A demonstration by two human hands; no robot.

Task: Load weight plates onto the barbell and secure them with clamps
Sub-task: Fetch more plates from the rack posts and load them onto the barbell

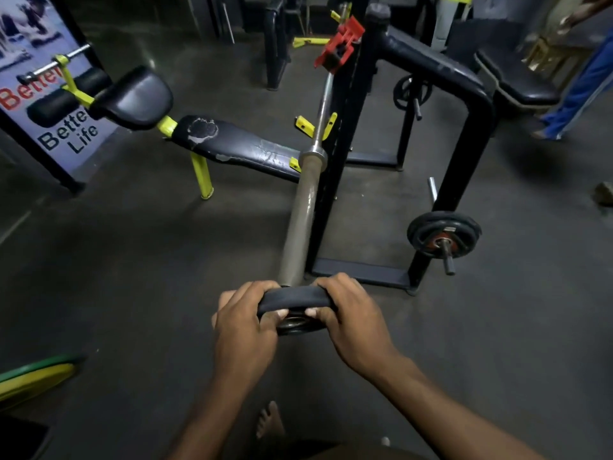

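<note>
Small black weight plate (296, 300) right at the near tip of the barbell sleeve (300, 220), edge-on to us, both hands wrapped round its rim. Left hand (245, 323) grips the left side, right hand (348, 313) the right, thumbs tucked on the near face. Whether the bore is already over the sleeve end, I can't tell; the plate hides it.

The trick here, I'd say: hold the plate square to the bar, so the hole doesn't bind, and push evenly with both hands straight along the sleeve toward the collar (312, 156). Any tilt and it will likely jam on that dull metal.

The red clamp (338, 44) sits far up the bar by the rack upright (348, 127), well apart from the plate. More plates (442, 235) hang on a storage peg to the right. A bare foot (270, 423) stands below, so keep a firm grip.
</note>
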